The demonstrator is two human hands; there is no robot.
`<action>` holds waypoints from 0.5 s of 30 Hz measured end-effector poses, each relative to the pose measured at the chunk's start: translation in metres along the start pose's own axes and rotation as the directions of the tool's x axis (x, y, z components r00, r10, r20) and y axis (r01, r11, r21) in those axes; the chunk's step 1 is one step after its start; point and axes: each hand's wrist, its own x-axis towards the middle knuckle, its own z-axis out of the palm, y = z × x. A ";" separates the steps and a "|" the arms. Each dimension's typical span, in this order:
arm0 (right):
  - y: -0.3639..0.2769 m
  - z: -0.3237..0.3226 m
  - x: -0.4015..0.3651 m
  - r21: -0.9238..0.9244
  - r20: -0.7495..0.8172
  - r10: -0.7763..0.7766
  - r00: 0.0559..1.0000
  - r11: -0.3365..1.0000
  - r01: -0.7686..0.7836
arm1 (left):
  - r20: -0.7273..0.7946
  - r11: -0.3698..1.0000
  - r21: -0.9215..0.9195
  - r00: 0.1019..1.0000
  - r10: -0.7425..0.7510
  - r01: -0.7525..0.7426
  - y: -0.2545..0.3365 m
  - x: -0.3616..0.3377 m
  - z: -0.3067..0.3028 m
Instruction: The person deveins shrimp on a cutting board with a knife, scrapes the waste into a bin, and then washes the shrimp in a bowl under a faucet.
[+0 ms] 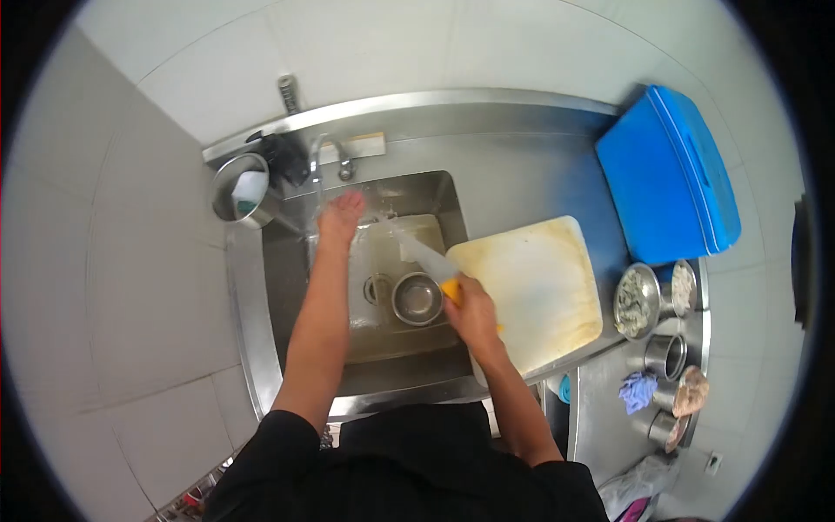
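Observation:
My left hand (342,216) is under the curved faucet (317,165) at the back of the steel sink (287,335). Its fingers are blurred, and whether they are spread or closed is unclear. In my right hand (474,315) is the yellow handle of a knife (424,254), its wide blade pointing up and left over the sink toward my left hand. Below the blade, a round metal bowl (417,299) sits in the sink beside the drain. A pale board (409,233) lies in the sink under it.
A stained white cutting board (531,287) lies right of the sink. Behind it stands a blue cooler box (665,178). Metal bowls of food (637,302) and a purple cloth (637,391) are at the right. A steel pot (242,191) stands at the sink's back left corner.

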 end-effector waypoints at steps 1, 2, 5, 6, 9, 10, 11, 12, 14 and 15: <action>0.021 -0.012 -0.016 -0.035 -0.077 0.054 0.996 0.998 -0.057 | -0.034 0.995 0.072 0.997 -0.067 0.069 0.001 -0.007 0.010; 0.043 -0.026 -0.030 -0.048 -0.091 0.077 0.993 0.996 -0.082 | -0.029 0.992 0.079 0.995 -0.096 0.098 0.003 -0.020 0.023; 0.097 -0.065 -0.067 -0.038 -0.143 0.106 0.984 0.993 -0.112 | -0.127 0.927 0.013 0.920 -0.372 0.376 0.013 -0.055 0.061; 0.112 -0.077 -0.075 -0.034 -0.159 0.061 0.985 0.997 -0.068 | -0.128 0.920 0.018 0.913 -0.386 0.391 0.014 -0.060 0.067; 0.174 -0.114 -0.096 -0.090 -0.461 0.298 0.836 0.921 -0.378 | -0.129 0.904 0.052 0.901 -0.415 0.424 0.018 -0.064 0.073; 0.203 -0.127 -0.106 0.085 -0.506 0.533 0.678 0.814 -0.575 | -0.120 0.900 0.071 0.899 -0.421 0.431 0.020 -0.064 0.073; 0.225 -0.148 -0.111 0.427 -0.435 0.782 0.447 0.616 -0.662 | -0.119 0.897 0.076 0.897 -0.425 0.436 0.020 -0.064 0.073; 0.243 -0.165 -0.113 0.704 -0.252 0.946 0.204 0.324 -0.633 | -0.131 0.904 0.083 0.904 -0.407 0.419 0.020 -0.065 0.072; 0.261 -0.189 -0.112 0.920 -0.128 0.990 0.058 0.140 -0.365 | -0.129 0.908 0.121 0.913 -0.386 0.401 0.027 -0.062 0.063; 0.270 -0.193 -0.109 0.949 -0.118 0.987 0.108 0.144 -0.279 | -0.112 0.901 0.153 0.913 -0.393 0.406 0.031 -0.059 0.058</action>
